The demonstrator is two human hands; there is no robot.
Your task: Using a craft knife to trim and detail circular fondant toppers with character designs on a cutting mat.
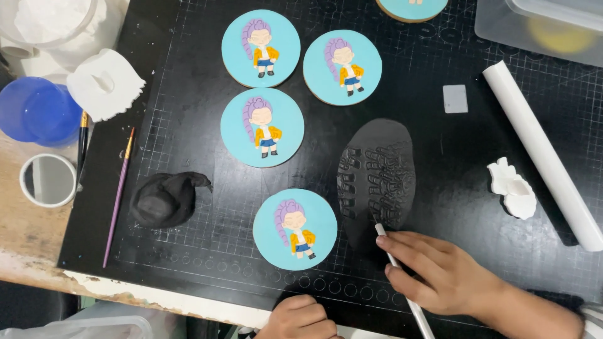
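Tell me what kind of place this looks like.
Probably a cake or cookie decorating workbench: decorated round cookies lie on a black gridded cutting mat, beside a rolled black fondant sheet and a white rolling pin.

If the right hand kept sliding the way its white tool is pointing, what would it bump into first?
The right hand aims its white tool up and leftward, its tip already at the rolled-out black sheet. Carrying on, it would likely cross that sheet first, then near the middle blue cookie.

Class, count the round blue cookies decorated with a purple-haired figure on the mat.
5: two side by side at top, one mid-mat, one nearest the hands, one cut off at the top edge.
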